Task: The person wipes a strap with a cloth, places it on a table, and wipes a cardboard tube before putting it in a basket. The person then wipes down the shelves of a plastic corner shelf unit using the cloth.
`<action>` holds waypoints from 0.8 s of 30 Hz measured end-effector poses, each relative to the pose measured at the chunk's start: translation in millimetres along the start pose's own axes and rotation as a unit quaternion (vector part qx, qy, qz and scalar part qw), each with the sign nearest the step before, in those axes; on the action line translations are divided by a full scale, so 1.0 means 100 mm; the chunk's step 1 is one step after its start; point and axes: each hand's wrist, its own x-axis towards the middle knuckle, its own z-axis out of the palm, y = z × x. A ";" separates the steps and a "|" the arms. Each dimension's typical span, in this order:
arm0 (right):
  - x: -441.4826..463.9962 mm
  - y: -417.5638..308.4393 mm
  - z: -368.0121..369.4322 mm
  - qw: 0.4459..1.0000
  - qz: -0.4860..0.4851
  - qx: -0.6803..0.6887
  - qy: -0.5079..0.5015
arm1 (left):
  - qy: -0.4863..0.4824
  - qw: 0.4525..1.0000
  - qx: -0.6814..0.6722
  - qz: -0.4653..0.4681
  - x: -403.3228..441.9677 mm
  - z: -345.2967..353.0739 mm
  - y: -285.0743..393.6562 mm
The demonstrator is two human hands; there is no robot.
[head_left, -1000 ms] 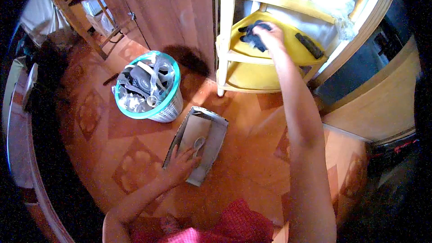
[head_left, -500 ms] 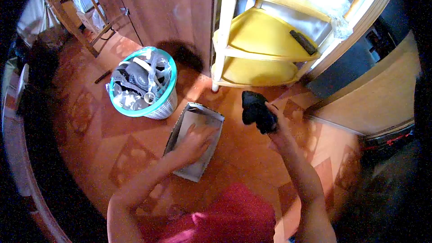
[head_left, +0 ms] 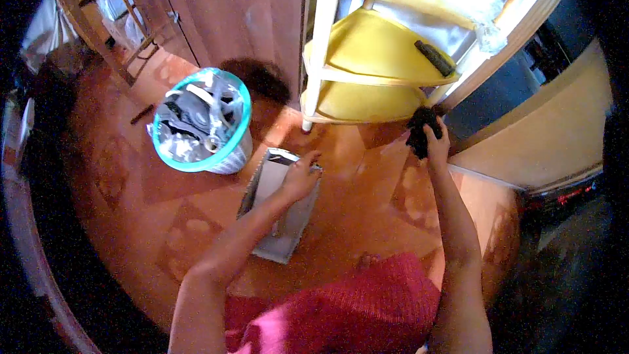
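Note:
On the tiled floor lies an open, shallow cardboard box (head_left: pixel 280 239), with a brownish flat piece inside. My left hand (head_left: pixel 301 179) is over the upper right side of this box, fingers bent and a little apart, with nothing visible in them. Out to the right, my right hand (head_left: pixel 437 141) grips a dark, bunched-up cloth (head_left: pixel 420 132) above the floor, near the foot of the yellow shelf unit (head_left: pixel 373 46). The underside of the cloth is hidden in its dark folds.
A white basket with a turquoise rim (head_left: pixel 247 115), full of dark items and clear plastic, stands left of the box. A dark bar-shaped object (head_left: pixel 434 58) lies on the middle shelf. Behind are a wooden cabinet (head_left: pixel 242 13) and, at right, a wooden panel (head_left: pixel 537 131).
My right hand has taken the dark cloth off the yellow shelf, brought it down and then moved it right. My left hand has shifted up and right over the box.

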 end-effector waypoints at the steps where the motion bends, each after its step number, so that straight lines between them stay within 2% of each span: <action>1: 0.09 -0.16 0.12 0.998 -0.036 -0.056 0.004 | 0.015 0.999 0.027 -0.019 0.03 0.06 0.05; 2: 0.18 -0.25 0.23 0.991 -0.071 -0.114 0.007 | 0.028 0.997 0.052 -0.040 0.07 0.14 0.05; 3: 0.31 -0.19 0.33 0.977 -0.134 -0.169 0.001 | -0.018 0.994 0.025 -0.101 0.18 0.19 -0.01; 4: 0.41 -0.20 0.46 0.955 -0.202 -0.218 -0.006 | -0.010 0.994 0.021 -0.110 0.25 0.31 -0.14; 5: 0.42 -0.21 0.54 0.878 -0.227 -0.422 0.006 | 0.072 0.997 0.000 -0.036 0.34 0.43 -0.30; 6: 0.49 -0.09 0.62 0.879 -0.232 -0.418 -0.003 | 0.152 0.987 -0.016 0.039 0.41 0.48 -0.36; 7: 0.55 0.06 0.72 0.856 -0.194 -0.476 -0.063 | 0.160 0.986 -0.014 0.033 0.51 0.52 -0.42; 8: 0.63 0.17 0.80 0.824 -0.156 -0.532 -0.120 | 0.200 0.974 -0.101 0.021 0.64 0.55 -0.47; 9: 0.68 0.21 0.91 0.853 -0.056 -0.489 -0.173 | 0.221 0.964 -0.145 0.012 0.76 0.57 -0.50; 10: 0.67 0.16 0.98 0.836 -0.032 -0.517 -0.180 | 0.243 0.952 -0.188 0.006 0.88 0.58 -0.49; 12: 0.71 0.07 1.06 0.838 -0.029 -0.517 -0.172 | 0.250 0.945 -0.208 0.022 1.02 0.55 -0.44; 13: 0.78 0.19 1.11 0.845 -0.074 -0.510 -0.141 | 0.205 0.948 -0.241 -0.010 1.01 0.51 -0.32; 14: 0.87 0.31 1.17 0.821 -0.081 -0.553 -0.116 | 0.226 0.949 -0.222 -0.013 1.03 0.54 -0.27; 16: 0.97 0.23 1.33 0.864 -0.085 -0.483 -0.115 | 0.252 0.940 -0.228 0.036 1.05 0.61 -0.26; 18: 0.96 0.15 1.53 0.868 -0.107 -0.470 -0.119 | 0.253 0.946 -0.200 0.038 1.00 0.59 -0.26; 20: 1.08 0.24 1.90 0.872 -0.242 -0.382 -0.191 | 0.223 0.941 -0.255 0.015 0.97 0.58 -0.24; 22: 1.33 0.74 2.43 0.876 -0.295 -0.305 -0.230 | 0.225 0.939 -0.260 0.012 0.95 0.55 -0.22; 24: 0.77 0.18 2.47 0.903 -0.229 -0.232 -0.279 | 0.200 0.935 -0.292 0.006 0.93 0.53 -0.20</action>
